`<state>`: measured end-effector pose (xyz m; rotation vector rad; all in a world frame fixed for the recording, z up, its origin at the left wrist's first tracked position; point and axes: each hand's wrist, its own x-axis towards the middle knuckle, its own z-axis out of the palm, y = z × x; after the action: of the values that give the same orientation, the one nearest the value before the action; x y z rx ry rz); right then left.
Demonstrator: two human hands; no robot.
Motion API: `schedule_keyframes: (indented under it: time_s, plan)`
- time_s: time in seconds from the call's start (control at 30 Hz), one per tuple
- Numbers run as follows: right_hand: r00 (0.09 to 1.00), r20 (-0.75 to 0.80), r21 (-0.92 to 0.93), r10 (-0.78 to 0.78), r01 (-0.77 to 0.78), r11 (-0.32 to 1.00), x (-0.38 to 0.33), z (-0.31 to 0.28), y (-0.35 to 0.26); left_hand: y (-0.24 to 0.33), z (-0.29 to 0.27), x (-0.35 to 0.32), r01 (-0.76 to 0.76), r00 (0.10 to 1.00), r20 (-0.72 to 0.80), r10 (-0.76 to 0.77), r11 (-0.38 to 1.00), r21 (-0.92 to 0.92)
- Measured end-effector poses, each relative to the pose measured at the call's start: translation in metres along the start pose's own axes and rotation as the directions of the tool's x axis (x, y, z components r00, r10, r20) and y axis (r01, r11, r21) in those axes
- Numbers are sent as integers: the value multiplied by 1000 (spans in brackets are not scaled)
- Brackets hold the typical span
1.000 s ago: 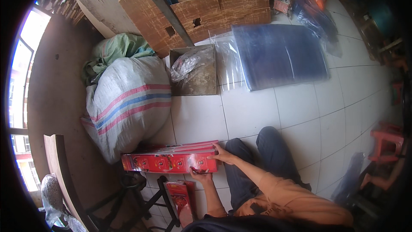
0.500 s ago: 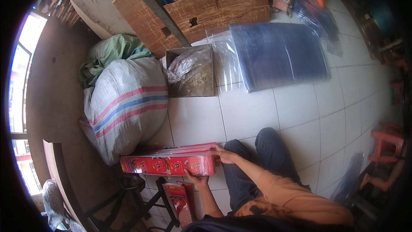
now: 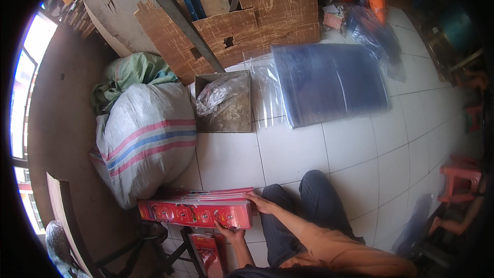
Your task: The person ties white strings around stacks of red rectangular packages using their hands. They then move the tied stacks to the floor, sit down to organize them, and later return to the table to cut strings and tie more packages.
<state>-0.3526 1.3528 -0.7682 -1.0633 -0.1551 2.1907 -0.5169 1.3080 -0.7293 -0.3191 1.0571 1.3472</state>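
Note:
A long stack of flat red printed sheets (image 3: 195, 213), glossy like plastic packaging, lies sideways in front of me, low and left of my knees. Its layered edges fan slightly along the far side. My left hand (image 3: 231, 231) grips its near edge toward the right, thumb up against the printed face and the other fingers mostly hidden. At the stack's right end, my right hand (image 3: 261, 204) closes on the corner, fingertips partly behind the sheets. More red printed packs (image 3: 208, 252) rest below, beside a black metal frame (image 3: 180, 252).
A bulging white woven sack (image 3: 146, 149) with pink and blue stripes stands beyond the stack. Behind it are a square bin (image 3: 226, 118) holding clear plastic and a pile of bluish plastic sheets (image 3: 329, 82) on the tiles. Red stools (image 3: 460, 177) and another person's arm (image 3: 458, 221) show at right.
The whole view has shifted, so the scene sits lower and slightly left in the picture. Both hands keep their hold on the red stack, with little visible movement against it.

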Motion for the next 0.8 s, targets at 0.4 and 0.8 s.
schedule_keyframes:
  time_s: [0.4, 0.8]
  plan:
    - [934, -218, -356, -282, 192, 914, -30, 31, 21, -10, 20, -27, -51, 999, -16, 52, 996, 74]
    - [941, -282, -309, -186, 95, 946, -123, 19, -27, 2, -34, -34, -91, 963, 226, 150, 964, -250]
